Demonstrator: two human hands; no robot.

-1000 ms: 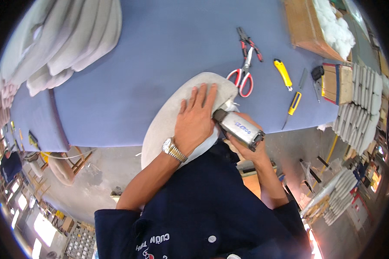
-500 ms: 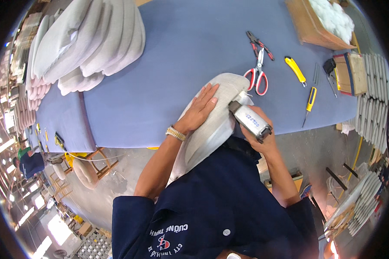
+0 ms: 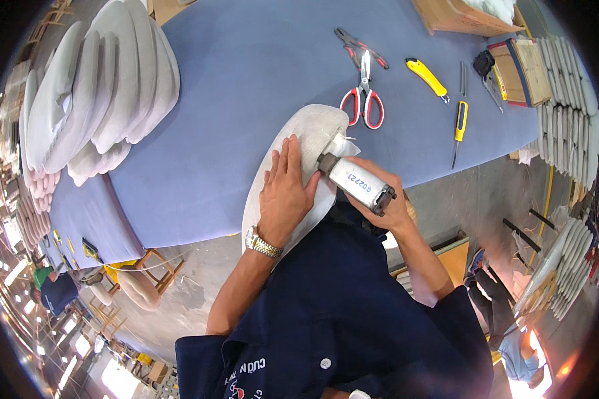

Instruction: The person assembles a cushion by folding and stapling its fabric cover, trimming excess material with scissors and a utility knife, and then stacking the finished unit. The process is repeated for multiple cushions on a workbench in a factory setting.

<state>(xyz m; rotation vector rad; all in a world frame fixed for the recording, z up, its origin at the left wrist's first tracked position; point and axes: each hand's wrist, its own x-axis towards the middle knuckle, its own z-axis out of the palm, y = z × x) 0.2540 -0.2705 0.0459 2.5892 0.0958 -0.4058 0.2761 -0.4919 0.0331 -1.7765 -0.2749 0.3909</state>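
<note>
A light grey fabric-covered seat pad [image 3: 306,133] lies slanted over the near edge of the blue table, its lower end against my dark shirt. My left hand [image 3: 287,193] rests flat on the pad, fingers stretched out and thumb pointing toward the tool. My right hand [image 3: 389,199] is wrapped round a silver staple gun [image 3: 359,183], whose dark nose meets the pad's right-hand edge. Beside that nose, a loose flap of white material [image 3: 339,143] sticks out from the pad. The gun hides part of my right fingers.
Beyond the pad lie red-handled scissors [image 3: 363,100], pliers [image 3: 359,48], a yellow utility knife [image 3: 427,78] and a yellow screwdriver [image 3: 460,126]. Grey pads [image 3: 123,80] are stacked at the far left. A cardboard box [image 3: 462,20] with white stuffing stands far right.
My left hand has slid along the pad toward me. The staple gun has shifted slightly along the pad's edge and sits flatter. The whole view has also turned a little.
</note>
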